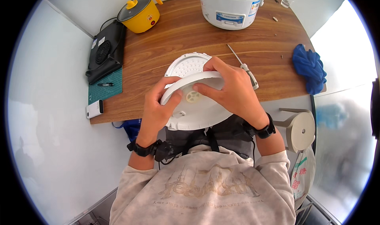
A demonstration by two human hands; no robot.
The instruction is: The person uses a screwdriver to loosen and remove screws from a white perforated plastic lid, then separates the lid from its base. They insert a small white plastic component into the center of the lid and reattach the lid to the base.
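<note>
Between the fingers [211,92], white cover [200,116]

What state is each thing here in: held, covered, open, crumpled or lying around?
White round cover: gripped by left hand and right hand.
Yellow pot: upright, covered.
White cooker body: upright, dark interior showing.
Screwdriver: lying loose on the table.
Blue cloth: crumpled.
Black pen: lying on green mat.
Black appliance: vented side showing; power unclear.

1 yellow pot [144,20], blue cloth [309,70], beige stool [297,130]
</note>
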